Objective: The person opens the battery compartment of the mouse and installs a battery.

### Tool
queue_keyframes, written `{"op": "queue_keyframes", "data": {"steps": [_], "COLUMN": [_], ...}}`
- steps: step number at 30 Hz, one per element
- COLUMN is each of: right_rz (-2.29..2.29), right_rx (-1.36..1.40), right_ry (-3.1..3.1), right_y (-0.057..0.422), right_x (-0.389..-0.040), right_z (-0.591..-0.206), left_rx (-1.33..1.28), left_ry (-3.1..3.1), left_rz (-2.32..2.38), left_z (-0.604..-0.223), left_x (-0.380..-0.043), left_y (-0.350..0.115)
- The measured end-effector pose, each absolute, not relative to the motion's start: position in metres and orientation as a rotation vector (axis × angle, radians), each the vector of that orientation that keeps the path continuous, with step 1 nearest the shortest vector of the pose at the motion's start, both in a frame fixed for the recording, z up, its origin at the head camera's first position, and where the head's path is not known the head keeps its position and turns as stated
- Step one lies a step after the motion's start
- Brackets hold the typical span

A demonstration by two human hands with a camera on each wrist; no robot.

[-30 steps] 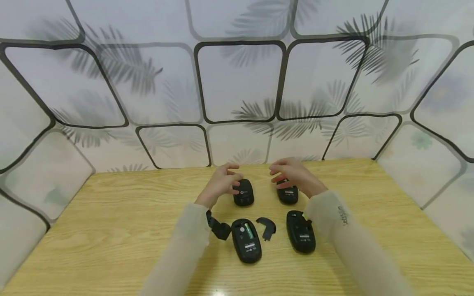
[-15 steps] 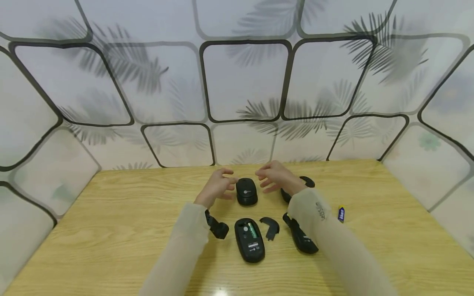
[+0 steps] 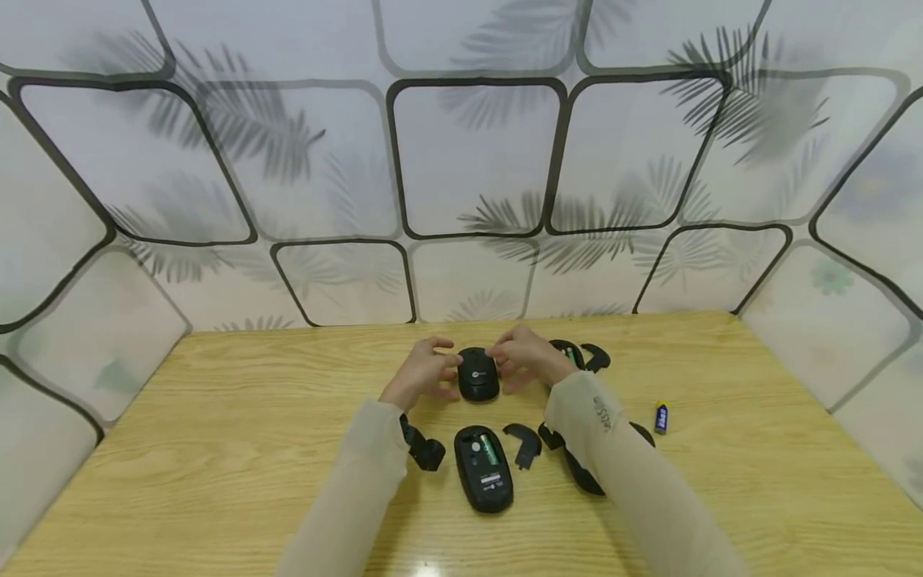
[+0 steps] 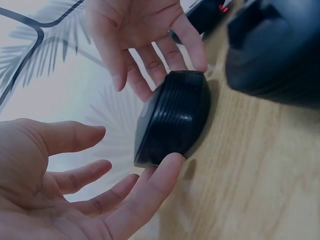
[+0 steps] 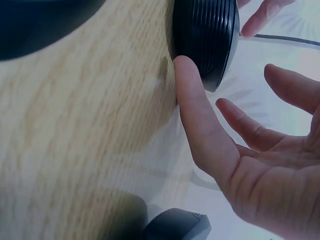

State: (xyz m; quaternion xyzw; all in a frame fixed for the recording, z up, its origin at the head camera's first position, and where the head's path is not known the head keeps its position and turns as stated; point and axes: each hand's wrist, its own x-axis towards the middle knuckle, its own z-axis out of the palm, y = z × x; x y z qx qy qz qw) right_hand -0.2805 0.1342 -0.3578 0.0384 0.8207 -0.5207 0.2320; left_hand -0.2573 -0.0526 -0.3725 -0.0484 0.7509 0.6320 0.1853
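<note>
Between the hands, a black computer mouse (image 3: 478, 375) lies top side up on the wooden table. My left hand (image 3: 425, 371) is at its left side, fingers spread and loosely bent. My right hand (image 3: 525, 358) stands at its right side in much the same way. In the left wrist view, a fingertip of the left hand (image 4: 95, 185) comes right up to the mouse (image 4: 177, 117). A fingertip of the right hand (image 5: 265, 150) meets the mouse's lower edge (image 5: 207, 42) in the right wrist view; whether it presses cannot be told.
Nearer lies an upturned mouse (image 3: 484, 473) showing a battery, beside a curved cover (image 3: 523, 445). The right sleeve partly hides another mouse (image 3: 586, 474) and a dark curved piece (image 3: 642, 433). Behind the right hand are a mouse (image 3: 566, 350) and cover (image 3: 595, 357). A battery (image 3: 661, 417) lies right.
My right hand has moved left, off the back right mouse to the side of the middle one. The left hand stays close to that mouse. The loose battery and back right cover have come into view.
</note>
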Motion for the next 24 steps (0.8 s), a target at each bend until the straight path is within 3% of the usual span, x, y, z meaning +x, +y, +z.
{"op": "queue_keyframes", "data": {"steps": [24], "right_rz": [-1.488], "right_rx": [0.081], "right_ry": [2.259], "right_y": [0.126], "right_x": [-0.275], "right_z": [-0.351], "left_rx": [-0.19], "left_ry": [2.134], "left_rz": [1.904], "left_z": [-0.374], "left_x": [-0.249], "left_y": [-0.042]}}
